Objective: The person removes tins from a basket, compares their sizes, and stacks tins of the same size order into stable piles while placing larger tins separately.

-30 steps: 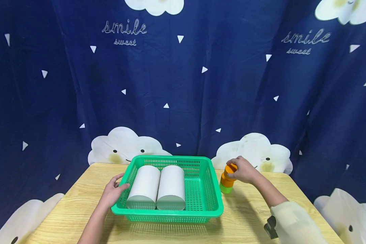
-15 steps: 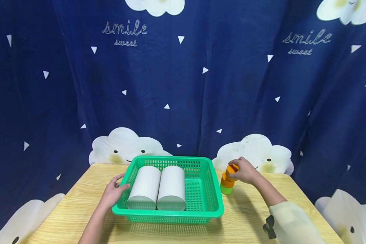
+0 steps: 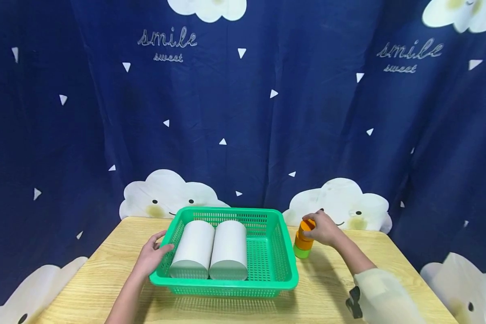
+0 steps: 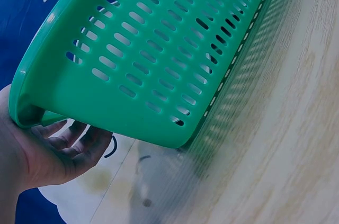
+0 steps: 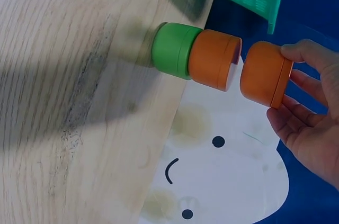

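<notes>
My right hand [image 3: 325,228] pinches a short round orange pot [image 5: 260,75] between thumb and fingertips. It hangs over a stack on the table's right side; the right wrist view shows a gap between them. The stack is a second orange pot [image 5: 213,57] on top of a light green pot [image 5: 172,49]. My left hand [image 3: 149,257] grips the left rim of a green plastic basket [image 3: 222,283]. Its thumb lies over the rim and its fingers [image 4: 87,147] curl underneath. Two white cylinders [image 3: 192,247] lie side by side in the basket's left and middle part.
The basket stands on a pale wooden table [image 3: 105,265], just left of the stack. Its right part shows bare slotted floor. A dark blue curtain [image 3: 243,112] with clouds and triangles hangs directly behind the table's back edge.
My right hand has shifted slightly left with the orange pot, which now lines up more closely above the stack. My left hand and the basket stay put; the head view drifts a little.
</notes>
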Available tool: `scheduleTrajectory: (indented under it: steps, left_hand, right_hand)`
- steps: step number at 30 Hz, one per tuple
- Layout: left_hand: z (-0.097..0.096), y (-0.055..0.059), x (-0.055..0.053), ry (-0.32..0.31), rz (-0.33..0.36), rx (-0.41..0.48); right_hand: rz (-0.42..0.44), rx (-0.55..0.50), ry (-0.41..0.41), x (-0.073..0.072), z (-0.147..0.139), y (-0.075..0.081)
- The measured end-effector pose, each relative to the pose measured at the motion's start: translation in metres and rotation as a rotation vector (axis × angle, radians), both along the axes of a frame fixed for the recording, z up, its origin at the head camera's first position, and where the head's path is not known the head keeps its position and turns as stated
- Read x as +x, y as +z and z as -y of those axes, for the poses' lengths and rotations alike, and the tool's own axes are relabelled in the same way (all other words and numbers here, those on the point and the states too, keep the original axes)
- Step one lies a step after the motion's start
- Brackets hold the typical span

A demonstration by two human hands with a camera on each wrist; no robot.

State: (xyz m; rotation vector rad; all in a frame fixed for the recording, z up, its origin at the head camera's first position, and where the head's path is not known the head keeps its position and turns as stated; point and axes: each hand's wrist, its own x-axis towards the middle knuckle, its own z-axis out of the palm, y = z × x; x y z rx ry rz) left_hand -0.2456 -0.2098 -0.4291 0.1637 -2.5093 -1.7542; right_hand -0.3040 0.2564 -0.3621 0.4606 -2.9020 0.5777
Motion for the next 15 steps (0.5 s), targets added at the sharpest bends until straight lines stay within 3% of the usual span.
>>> scheduleTrajectory:
  steps: [15]
  left_hand:
    - [0.0004, -0.0013, -0.0018, 0.008, 0.001, 0.008]
  right_hand:
    - [0.0, -0.007, -0.016, -0.0007, 0.0025, -0.005]
